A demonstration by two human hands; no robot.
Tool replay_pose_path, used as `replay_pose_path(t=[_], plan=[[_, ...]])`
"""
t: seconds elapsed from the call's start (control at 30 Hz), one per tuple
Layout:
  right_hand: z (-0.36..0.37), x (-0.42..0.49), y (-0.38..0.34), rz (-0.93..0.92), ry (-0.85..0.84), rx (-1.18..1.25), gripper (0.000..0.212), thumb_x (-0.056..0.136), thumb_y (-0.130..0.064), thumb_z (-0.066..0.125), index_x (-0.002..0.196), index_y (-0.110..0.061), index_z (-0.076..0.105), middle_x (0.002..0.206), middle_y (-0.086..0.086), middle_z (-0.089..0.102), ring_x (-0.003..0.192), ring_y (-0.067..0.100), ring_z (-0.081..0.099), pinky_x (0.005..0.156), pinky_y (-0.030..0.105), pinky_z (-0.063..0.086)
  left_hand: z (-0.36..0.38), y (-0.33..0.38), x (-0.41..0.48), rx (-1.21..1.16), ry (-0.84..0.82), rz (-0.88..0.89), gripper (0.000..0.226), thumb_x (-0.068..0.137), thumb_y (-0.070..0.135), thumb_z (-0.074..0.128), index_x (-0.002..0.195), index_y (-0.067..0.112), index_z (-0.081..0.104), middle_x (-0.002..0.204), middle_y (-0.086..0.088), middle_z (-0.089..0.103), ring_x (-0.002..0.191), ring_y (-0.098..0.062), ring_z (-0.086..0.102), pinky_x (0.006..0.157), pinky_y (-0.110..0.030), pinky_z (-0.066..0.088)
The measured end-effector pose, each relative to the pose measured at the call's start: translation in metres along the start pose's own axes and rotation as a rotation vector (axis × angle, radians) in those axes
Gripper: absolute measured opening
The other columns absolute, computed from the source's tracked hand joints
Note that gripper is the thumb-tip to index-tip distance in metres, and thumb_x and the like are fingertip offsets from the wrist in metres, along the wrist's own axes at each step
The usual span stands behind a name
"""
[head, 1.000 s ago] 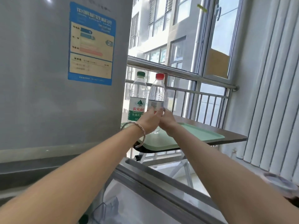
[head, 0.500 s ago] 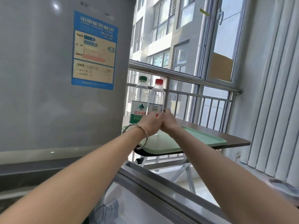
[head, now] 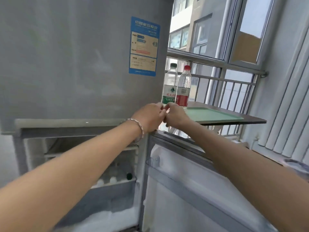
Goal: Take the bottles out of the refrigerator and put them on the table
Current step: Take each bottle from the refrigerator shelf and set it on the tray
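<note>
Two clear water bottles stand upright side by side on a pale green tray [head: 215,115] at the near end of the brown table [head: 242,122]: a green-capped bottle [head: 169,84] and, right of it, a red-capped bottle [head: 184,86]. My left hand [head: 149,116], with a bracelet on the wrist, and my right hand [head: 175,116] are together just in front of and below the bottles, fingers loosely curled, holding nothing. The grey refrigerator [head: 75,64] has its lower compartment open; several bottle caps [head: 115,179] show inside.
The open refrigerator door [head: 184,190] juts out below my right arm. A metal railing [head: 225,81] and window run behind the table. Vertical blinds [head: 287,97] hang at the right.
Both hands have let go of the red-capped bottle, which now stands on the tray, and drawn back towards me. My view has swung down and left, showing the open fridge compartment.
</note>
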State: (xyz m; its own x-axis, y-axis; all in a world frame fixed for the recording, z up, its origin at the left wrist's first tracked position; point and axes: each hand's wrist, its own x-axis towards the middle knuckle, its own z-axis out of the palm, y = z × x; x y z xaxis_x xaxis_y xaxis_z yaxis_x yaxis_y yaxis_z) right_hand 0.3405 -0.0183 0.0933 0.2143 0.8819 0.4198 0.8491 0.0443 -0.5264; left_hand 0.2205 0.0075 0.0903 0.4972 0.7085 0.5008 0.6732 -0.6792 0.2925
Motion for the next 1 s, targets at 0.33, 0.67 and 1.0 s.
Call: replay_pose_path(t=[0.33, 0.67, 1.0], plan=[[0.174, -0.042, -0.040, -0.156, -0.571, -0.202, 0.029, 0.095, -0.015, 0.054, 0.115, 0.002, 0.064, 0.119, 0.022, 0.067, 0.111, 0.036, 0.064, 0.081, 0.033, 0.047, 0.033, -0.130, -0.111, 0.210, -0.147, -0.281, 0.027, 0.091, 0.030, 0.040, 0.099, 0.012, 0.059, 0.110, -0.014, 0.067, 0.098, -0.034, 0.063, 0.075, -0.036, 0.047], [0.322, -0.014, -0.014, -0.075, -0.830, -0.239, 0.056, 0.090, -0.014, 0.058, 0.143, -0.015, 0.042, 0.133, 0.012, 0.058, 0.108, 0.027, 0.060, 0.075, 0.031, 0.049, 0.095, -0.221, -0.158, 0.224, -0.209, -0.647, 0.034, 0.092, 0.032, 0.045, 0.119, 0.014, 0.056, 0.123, -0.013, 0.059, 0.109, -0.032, 0.060, 0.081, -0.035, 0.046], [0.411, 0.018, -0.006, -0.141, -0.934, -0.251, 0.080, 0.095, -0.014, 0.052, 0.157, -0.030, 0.005, 0.148, 0.017, 0.044, 0.125, 0.033, 0.053, 0.093, 0.035, 0.047, 0.132, -0.266, -0.152, 0.236, -0.211, -0.801, 0.035, 0.096, 0.023, 0.039, 0.127, 0.015, 0.053, 0.128, -0.010, 0.059, 0.112, -0.028, 0.060, 0.086, -0.038, 0.049]])
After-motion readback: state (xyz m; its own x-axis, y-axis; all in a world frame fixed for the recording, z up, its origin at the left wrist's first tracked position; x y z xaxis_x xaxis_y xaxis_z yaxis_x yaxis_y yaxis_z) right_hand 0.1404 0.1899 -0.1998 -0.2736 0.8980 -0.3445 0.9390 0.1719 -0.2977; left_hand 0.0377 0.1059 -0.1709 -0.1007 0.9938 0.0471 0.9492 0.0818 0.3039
